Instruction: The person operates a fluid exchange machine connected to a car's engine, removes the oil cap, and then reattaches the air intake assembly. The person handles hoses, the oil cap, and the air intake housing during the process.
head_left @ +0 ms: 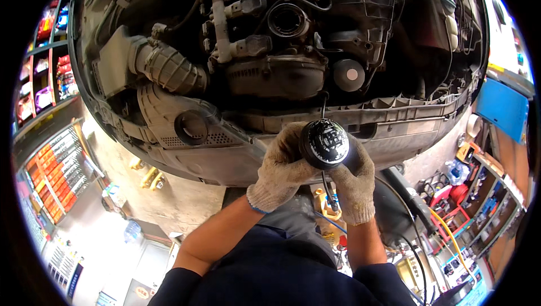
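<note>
Both my hands wear off-white knit gloves and hold a round black engine oil cap (325,143) with worn white markings on its top. My left hand (284,162) grips its left side, fingers curled behind it. On the other side my right hand (356,176) is closed around the edge. The cap is above the front edge of a car's engine bay. Farther back, a round filler opening (287,20) on the engine stands uncovered. Just behind the cap, a thin metal hook (324,103) rises by the front panel (389,115).
A ribbed air intake hose (172,66) lies at the left of the bay, and a round grey cap (349,75) right of the engine. Orange tool racks (53,173) stand at left, cluttered shelves (479,204) at right. A black cable (414,221) hangs beside my right arm.
</note>
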Demonstrator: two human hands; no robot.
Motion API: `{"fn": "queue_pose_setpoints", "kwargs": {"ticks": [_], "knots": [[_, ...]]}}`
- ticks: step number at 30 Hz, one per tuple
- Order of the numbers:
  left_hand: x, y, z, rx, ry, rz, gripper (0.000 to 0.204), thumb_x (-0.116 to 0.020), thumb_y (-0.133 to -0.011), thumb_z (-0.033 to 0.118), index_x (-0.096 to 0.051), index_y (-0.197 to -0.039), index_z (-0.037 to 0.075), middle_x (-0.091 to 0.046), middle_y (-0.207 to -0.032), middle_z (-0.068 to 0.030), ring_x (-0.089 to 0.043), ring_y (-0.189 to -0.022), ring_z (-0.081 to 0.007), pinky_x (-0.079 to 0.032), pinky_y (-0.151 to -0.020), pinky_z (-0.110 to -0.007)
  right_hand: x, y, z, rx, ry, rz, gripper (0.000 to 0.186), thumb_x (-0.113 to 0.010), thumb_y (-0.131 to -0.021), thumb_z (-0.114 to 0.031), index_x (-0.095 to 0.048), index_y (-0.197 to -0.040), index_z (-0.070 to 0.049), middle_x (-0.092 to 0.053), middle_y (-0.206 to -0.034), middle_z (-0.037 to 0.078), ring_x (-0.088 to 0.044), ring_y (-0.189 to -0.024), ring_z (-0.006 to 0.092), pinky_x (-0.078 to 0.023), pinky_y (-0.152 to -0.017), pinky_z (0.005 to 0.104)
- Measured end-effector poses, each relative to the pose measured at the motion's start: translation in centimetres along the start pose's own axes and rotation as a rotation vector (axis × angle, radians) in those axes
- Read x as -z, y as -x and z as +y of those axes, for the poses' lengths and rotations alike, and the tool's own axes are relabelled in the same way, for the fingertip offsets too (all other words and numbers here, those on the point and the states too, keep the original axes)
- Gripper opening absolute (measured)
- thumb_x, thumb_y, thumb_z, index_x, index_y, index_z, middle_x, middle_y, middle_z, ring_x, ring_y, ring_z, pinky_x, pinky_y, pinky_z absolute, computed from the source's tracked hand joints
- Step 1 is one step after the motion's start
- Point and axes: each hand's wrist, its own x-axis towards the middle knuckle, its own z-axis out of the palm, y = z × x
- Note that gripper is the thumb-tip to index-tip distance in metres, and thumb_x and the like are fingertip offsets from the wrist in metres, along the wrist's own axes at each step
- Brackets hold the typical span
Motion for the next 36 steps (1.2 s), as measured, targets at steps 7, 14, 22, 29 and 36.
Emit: {"fn": "queue_pose_setpoints", "kwargs": {"ticks": [7,14,22,29,36], "knots": [[-2.7,-0.8,-0.4,0.044,-0.138,0.040,0.058,-0.080,-0.083,-0.001,-0.057,-0.135,0.005,-0.065,-0.126,-0.0044,-0.062,-0.115,-0.0133,-0.053,-0.102,-0.032,2.0,-1.3,1.0,0.082,-0.242,0.016,0.044,-0.077,-0.088,-0.003,-0.062,-0.130,0.001,-0.070,-0.118,0.005,-0.065,-0.104,0.0126,-0.054,-0.090,0.0273],[-5.0,-2.7,-1.5,-0.237,-0.541,0.001,0.051,-0.077,-0.082,-0.004,-0.060,-0.129,0.004,-0.067,-0.117,-0.0049,-0.065,-0.108,-0.0151,-0.054,-0.098,-0.031,3.0,-2.6,0.9,0.094,-0.568,0.086,0.042,-0.081,-0.086,-0.012,-0.065,-0.124,-0.004,-0.070,-0.113,0.005,-0.067,-0.101,0.0137,-0.056,-0.085,0.0273],[-3.4,-9.6,7.5,-0.171,-1.245,0.291,0.025,-0.079,-0.087,0.017,-0.072,-0.108,0.006,-0.075,-0.095,-0.0055,-0.071,-0.087,-0.0131,-0.058,-0.078,-0.027,9.3,-4.2,1.3,0.205,-0.559,0.182,0.054,-0.073,-0.090,-0.022,-0.055,-0.136,0.000,-0.067,-0.127,0.013,-0.066,-0.117,0.0256,-0.049,-0.110,0.0398],[-1.8,-17.8,9.7,-0.405,-1.866,0.482,0.037,-0.074,-0.088,0.037,-0.076,-0.105,0.003,-0.074,-0.097,-0.0124,-0.071,-0.090,-0.0258,-0.057,-0.083,-0.039,9.9,-4.0,0.8,0.164,-0.505,0.181,0.048,-0.077,-0.087,-0.023,-0.060,-0.127,-0.002,-0.070,-0.114,0.006,-0.067,-0.102,0.0169,-0.054,-0.092,0.0294],[-1.6,-19.6,8.9,-0.463,-1.902,0.454,0.030,-0.070,-0.091,0.033,-0.078,-0.106,0.008,-0.074,-0.100,-0.0127,-0.071,-0.094,-0.0281,-0.057,-0.085,-0.041,10.3,-4.0,0.6,0.155,-0.510,0.204,0.051,-0.081,-0.085,-0.024,-0.061,-0.126,-0.001,-0.070,-0.115,0.006,-0.067,-0.102,0.0165,-0.053,-0.091,0.0290]]}}
